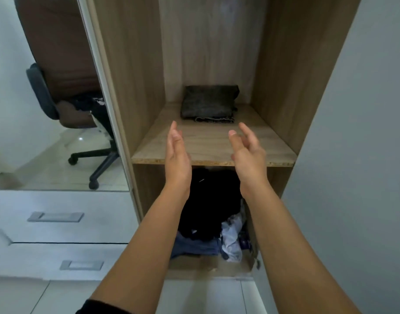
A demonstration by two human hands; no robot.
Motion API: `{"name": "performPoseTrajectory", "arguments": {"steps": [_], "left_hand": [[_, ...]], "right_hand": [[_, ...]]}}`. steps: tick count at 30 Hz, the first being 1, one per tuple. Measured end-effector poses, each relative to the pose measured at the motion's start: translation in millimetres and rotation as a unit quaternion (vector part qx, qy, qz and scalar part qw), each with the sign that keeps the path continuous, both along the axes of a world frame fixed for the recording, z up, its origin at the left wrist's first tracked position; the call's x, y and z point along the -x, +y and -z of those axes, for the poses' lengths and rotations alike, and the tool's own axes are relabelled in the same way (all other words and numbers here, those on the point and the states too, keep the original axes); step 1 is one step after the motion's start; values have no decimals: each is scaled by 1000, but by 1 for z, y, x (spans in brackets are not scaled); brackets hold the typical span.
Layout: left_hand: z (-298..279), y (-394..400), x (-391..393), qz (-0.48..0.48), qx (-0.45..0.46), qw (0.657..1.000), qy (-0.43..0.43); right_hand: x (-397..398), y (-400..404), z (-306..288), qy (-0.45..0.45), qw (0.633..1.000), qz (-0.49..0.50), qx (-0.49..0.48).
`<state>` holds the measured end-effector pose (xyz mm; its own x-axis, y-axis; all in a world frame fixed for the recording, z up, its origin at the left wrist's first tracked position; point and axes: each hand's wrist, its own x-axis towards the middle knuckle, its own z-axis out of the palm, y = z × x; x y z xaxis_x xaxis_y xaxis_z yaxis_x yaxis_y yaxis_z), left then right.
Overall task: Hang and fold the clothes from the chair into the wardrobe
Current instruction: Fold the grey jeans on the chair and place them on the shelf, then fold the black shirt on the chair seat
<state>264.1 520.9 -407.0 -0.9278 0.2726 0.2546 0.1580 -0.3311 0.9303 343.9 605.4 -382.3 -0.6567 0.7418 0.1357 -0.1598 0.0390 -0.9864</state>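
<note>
A folded dark grey pair of jeans lies at the back of the wooden wardrobe shelf. My left hand and my right hand hover over the front of that shelf, palms facing each other, fingers straight and holding nothing, a short way in front of the jeans. In the mirror on the left, a brown office chair shows with dark clothes heaped on its seat.
Below the shelf, a compartment holds a loose pile of black, blue and white clothes. White drawers with metal handles stand at the lower left. The grey open wardrobe door stands on the right.
</note>
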Motion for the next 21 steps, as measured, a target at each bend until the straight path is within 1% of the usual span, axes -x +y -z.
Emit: {"name": "performPoseTrajectory", "arguments": {"steps": [3, 7, 13, 16, 21], "left_hand": [[-28, -11, -13, 1, 9, 999, -37], [-88, -26, -22, -11, 36, 997, -70], [-180, -55, -52, -26, 54, 993, -98], [-230, -78, -65, -57, 69, 990, -111], [-323, -134, -77, -130, 75, 981, -127]], "right_hand": [[-9, -10, -28, -28, 999, 2, 18], [-15, -25, -80, -61, 996, -2, 61], [-37, -48, -177, -112, 992, -16, 62], [-46, -64, -231, -128, 990, -29, 61], [-48, -108, -317, -146, 984, -97, 27]]}}
